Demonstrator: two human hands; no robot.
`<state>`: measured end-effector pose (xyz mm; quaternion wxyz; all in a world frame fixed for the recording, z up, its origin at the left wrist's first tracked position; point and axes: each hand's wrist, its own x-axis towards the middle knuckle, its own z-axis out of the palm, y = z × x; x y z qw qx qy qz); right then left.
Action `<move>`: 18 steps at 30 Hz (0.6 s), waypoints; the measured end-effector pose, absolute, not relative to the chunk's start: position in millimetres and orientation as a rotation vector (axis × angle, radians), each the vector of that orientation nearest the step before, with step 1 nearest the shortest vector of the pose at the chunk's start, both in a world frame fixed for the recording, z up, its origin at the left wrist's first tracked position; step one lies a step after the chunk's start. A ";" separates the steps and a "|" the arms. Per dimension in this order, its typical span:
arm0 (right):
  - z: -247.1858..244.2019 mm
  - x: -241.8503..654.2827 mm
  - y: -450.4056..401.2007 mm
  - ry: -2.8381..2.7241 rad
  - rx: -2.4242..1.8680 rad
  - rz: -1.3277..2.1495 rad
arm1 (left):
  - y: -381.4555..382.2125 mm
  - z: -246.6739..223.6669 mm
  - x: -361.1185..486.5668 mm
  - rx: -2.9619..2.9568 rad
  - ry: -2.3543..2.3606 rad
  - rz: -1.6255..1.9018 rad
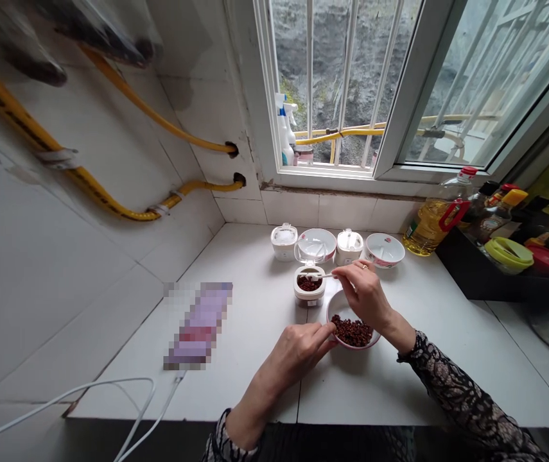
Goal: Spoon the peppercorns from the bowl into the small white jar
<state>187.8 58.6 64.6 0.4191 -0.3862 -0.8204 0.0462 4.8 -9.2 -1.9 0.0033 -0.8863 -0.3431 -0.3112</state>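
My left hand (300, 346) pinches the near left rim of a white bowl (339, 305) with a pink outside. Dark red, peppercorn-like grains (355, 332) lie heaped in the bowl's near half. Above the bowl, my right hand (366, 292) grips the handle of a small white spoon (327, 276). The spoon's head reaches over the mouth of a white seasoning jar (309, 298), whose clear lid is raised. Similar dark red grains show inside that jar. Whether the spoon carries any grains is too small to tell.
Behind stand two more white seasoning jars (284, 249) and two patterned bowls (385, 250). An oil bottle (431, 224) and a black rack (467, 269) of condiments are on the right. A blurred purple phone-like object (201, 324) with a white cable (161, 410) lies left.
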 end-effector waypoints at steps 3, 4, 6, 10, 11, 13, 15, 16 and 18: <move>65.6 190.1 55.3 -2.090 -0.915 0.030 | -8.9 -2.9 4.9 -2.774 -1.066 -0.984; 67.2 193.2 54.3 -2.062 -0.915 0.032 | -8.8 -3.1 4.9 -2.771 -1.061 -0.989; 71.3 201.9 52.5 -1.993 -0.941 0.071 | -8.7 -3.4 4.6 -2.772 -1.058 -0.987; 74.2 224.5 48.7 -1.920 -1.090 0.182 | -9.4 -2.4 4.0 -2.774 -1.057 -0.987; 72.5 229.8 47.8 -1.931 -1.131 0.193 | -9.7 -1.9 4.0 -2.775 -1.057 -0.988; 66.2 238.1 46.0 -1.974 -1.193 0.190 | -10.0 -0.8 4.1 -2.775 -1.055 -0.992; 57.6 242.1 44.2 -2.034 -1.220 0.175 | -10.3 0.2 4.2 -2.772 -1.050 -1.000; 53.1 242.3 43.2 -2.066 -1.223 0.169 | -10.3 0.5 4.3 -2.770 -1.047 -1.006; 45.0 239.5 41.2 -2.125 -1.217 0.172 | -10.3 0.8 4.2 -2.769 -1.049 -1.014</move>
